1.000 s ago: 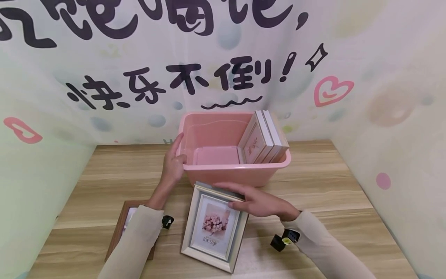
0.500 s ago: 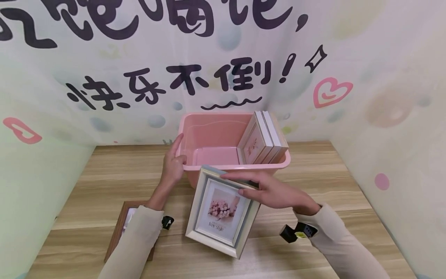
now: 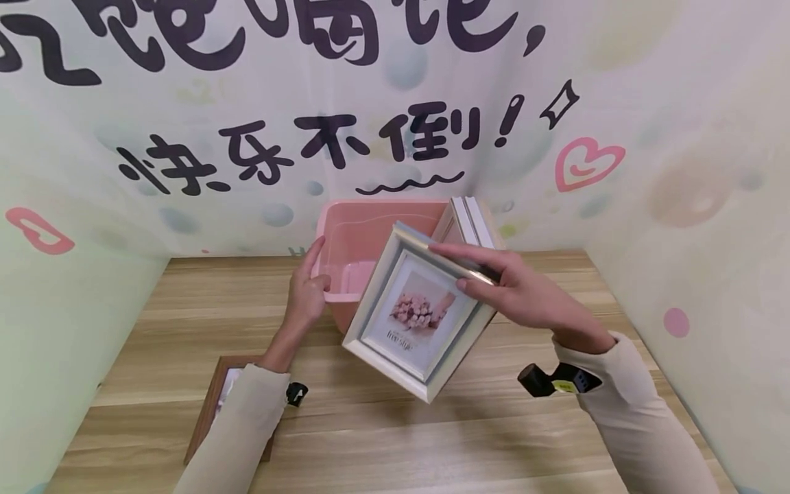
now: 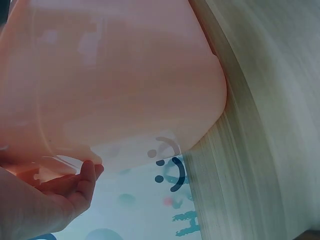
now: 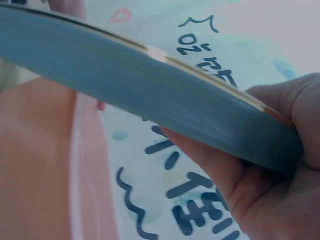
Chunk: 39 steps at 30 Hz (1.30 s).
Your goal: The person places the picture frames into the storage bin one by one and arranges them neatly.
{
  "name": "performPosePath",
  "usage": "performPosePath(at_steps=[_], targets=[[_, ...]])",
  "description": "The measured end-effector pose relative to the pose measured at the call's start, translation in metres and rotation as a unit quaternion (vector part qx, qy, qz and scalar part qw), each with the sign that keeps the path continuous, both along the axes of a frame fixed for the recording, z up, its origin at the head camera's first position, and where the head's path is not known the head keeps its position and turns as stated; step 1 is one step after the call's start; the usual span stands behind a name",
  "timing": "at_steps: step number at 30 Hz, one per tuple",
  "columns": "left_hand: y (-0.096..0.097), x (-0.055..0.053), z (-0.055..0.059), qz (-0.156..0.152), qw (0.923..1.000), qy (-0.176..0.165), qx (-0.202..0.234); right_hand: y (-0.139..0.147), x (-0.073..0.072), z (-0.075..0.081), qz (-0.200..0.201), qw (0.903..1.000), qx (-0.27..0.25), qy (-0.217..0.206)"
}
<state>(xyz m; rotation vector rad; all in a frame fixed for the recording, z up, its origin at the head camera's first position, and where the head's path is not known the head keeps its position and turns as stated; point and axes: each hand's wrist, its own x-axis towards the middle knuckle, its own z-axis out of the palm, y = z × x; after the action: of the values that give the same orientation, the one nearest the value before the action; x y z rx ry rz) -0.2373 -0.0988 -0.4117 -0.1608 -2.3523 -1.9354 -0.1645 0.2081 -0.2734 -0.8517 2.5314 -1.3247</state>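
Note:
My right hand grips a silver-grey picture frame by its top edge, thumb on the front. The frame hangs tilted above the table, its flower picture facing me, overlapping the front of a pink plastic bin. In the right wrist view, the frame's bluish-grey edge lies between the thumb and fingers. My left hand holds the bin's left rim; in the left wrist view its fingers curl at the rim. Several more picture frames stand on edge at the bin's right end, partly hidden.
A brown wooden picture frame lies on the wood-grain table, partly under my left sleeve. Behind the bin rises a printed backdrop with dark lettering, and more backdrop flanks both sides.
My right hand has raised the silver-grey picture frame off the table, carrying it up and right toward the bin and tilting it further. My left hand stays at the bin's rim.

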Motion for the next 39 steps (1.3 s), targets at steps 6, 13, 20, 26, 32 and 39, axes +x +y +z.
performPosePath(at_steps=[6, 13, 20, 26, 32, 39], targets=[[0.000, 0.000, 0.001, -0.003, 1.0000, -0.002, 0.004, 0.006, -0.008, 0.017, -0.053, 0.9981, -0.032, 0.003], [-0.001, 0.001, 0.002, -0.001, 1.0000, 0.000, 0.002, 0.012, -0.010, 0.031, -0.091, 0.9947, -0.036, 0.034], [0.000, 0.002, 0.003, 0.005, 1.0000, 0.001, -0.005, 0.009, -0.019, 0.036, -0.136, 0.9888, -0.045, 0.043], [0.001, 0.002, 0.003, 0.000, 1.0000, -0.001, 0.005, 0.005, -0.024, 0.039, -0.177, 0.9814, -0.054, 0.051], [0.000, 0.001, 0.003, -0.002, 0.9999, -0.004, 0.012, -0.001, -0.029, 0.044, -0.199, 0.9760, -0.068, 0.055], [0.000, 0.000, 0.002, -0.002, 0.9999, -0.005, 0.009, -0.009, -0.033, 0.049, -0.225, 0.9683, -0.080, 0.072]])
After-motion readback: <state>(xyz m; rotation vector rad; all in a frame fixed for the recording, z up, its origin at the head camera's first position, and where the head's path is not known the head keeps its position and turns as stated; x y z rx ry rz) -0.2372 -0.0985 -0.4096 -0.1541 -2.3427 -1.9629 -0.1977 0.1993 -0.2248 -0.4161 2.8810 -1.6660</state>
